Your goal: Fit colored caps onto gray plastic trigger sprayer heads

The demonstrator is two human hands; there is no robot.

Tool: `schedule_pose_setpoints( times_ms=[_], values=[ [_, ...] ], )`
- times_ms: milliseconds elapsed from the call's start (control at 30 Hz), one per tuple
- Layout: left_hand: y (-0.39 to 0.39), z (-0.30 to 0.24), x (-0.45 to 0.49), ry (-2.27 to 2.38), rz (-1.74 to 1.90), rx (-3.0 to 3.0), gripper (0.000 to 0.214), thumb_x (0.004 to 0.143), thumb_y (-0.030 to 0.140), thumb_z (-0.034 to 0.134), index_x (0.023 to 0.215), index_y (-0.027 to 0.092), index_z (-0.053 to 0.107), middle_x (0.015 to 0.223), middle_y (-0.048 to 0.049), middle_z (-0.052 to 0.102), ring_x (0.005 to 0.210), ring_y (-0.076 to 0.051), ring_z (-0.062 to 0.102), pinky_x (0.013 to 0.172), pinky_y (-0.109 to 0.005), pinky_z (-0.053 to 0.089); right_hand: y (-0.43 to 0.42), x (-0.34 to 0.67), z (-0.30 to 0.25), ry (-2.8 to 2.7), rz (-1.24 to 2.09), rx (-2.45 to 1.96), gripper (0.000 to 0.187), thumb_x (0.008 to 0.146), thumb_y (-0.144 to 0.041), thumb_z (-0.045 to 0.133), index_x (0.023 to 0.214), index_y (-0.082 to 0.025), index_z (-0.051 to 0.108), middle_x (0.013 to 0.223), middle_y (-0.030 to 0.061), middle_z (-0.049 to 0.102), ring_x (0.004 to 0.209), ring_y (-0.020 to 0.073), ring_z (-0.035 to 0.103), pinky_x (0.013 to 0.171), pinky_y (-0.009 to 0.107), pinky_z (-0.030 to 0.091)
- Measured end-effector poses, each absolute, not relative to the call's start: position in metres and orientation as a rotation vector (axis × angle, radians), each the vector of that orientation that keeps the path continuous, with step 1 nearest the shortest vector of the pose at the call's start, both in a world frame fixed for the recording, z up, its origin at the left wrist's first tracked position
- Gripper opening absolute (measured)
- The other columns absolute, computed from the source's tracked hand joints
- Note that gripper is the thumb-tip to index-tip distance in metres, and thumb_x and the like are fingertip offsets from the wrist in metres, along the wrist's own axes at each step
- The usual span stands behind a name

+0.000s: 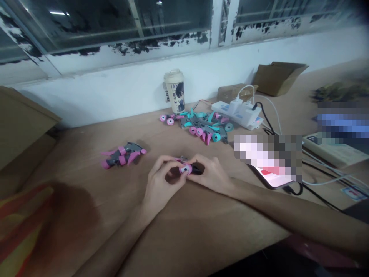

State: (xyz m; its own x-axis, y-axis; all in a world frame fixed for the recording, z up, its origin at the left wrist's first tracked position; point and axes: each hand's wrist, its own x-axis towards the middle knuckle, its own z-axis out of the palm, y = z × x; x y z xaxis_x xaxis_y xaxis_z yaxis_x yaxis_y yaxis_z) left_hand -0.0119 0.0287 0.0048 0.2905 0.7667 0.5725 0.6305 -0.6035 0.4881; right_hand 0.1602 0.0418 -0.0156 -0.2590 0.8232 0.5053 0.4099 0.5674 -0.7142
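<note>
Both my hands meet at the middle of the wooden table (201, 231). My left hand (161, 182) pinches a small pink wheel piece (186, 169) with a dark centre. My right hand (211, 173) has its fingers closed on the dark grey part joined to that wheel, which is mostly hidden by the fingers. To the left, apart from my hands, lies an assembled grey and pink toy piece (123, 154). Further back a pile of loose pink, teal and grey parts (201, 124) is spread on the table.
A coffee cup (174, 90) stands by the white wall. A white power strip (239, 111) with chargers and cables lies at the right, near a phone (273, 177). Cardboard boxes (276, 77) sit at the back right and far left.
</note>
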Motion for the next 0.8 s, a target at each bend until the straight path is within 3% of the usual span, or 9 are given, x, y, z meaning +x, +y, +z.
schedule_pose_setpoints(
  times_ms=[233,433,800],
  values=[
    [0.024,0.017,-0.011,1.491,0.958,2.474,0.004,0.074,0.019,0.064,0.076,0.022,0.065,0.089,-0.0003,0.060,0.070,-0.012,0.060,0.059,-0.024,0.050,0.044,0.160,-0.017,-1.970,0.515,-0.975,0.007,0.075,-0.026,0.065,0.080,-0.023,0.060,0.082,-0.0031,0.069,0.071,0.0128,0.066,0.066,0.023,0.050],
    [0.021,0.010,-0.008,1.632,1.103,2.431,0.009,0.079,0.030,0.063,0.077,0.022,0.067,0.085,-0.0005,0.060,0.067,-0.011,0.058,0.057,-0.023,0.049,0.046,0.160,-0.019,-1.847,0.531,-1.019,0.017,0.073,-0.037,0.068,0.082,-0.024,0.062,0.081,-0.0016,0.070,0.074,0.0152,0.067,0.066,0.026,0.050],
    [0.020,0.003,-0.005,1.376,1.274,2.443,0.005,0.082,0.023,0.059,0.081,0.020,0.064,0.087,-0.0020,0.054,0.078,-0.014,0.058,0.069,-0.028,0.051,0.044,0.161,-0.018,-1.804,0.615,-1.016,0.017,0.072,-0.029,0.069,0.084,-0.023,0.060,0.087,-0.0007,0.071,0.080,0.0169,0.068,0.069,0.028,0.052]
  ],
)
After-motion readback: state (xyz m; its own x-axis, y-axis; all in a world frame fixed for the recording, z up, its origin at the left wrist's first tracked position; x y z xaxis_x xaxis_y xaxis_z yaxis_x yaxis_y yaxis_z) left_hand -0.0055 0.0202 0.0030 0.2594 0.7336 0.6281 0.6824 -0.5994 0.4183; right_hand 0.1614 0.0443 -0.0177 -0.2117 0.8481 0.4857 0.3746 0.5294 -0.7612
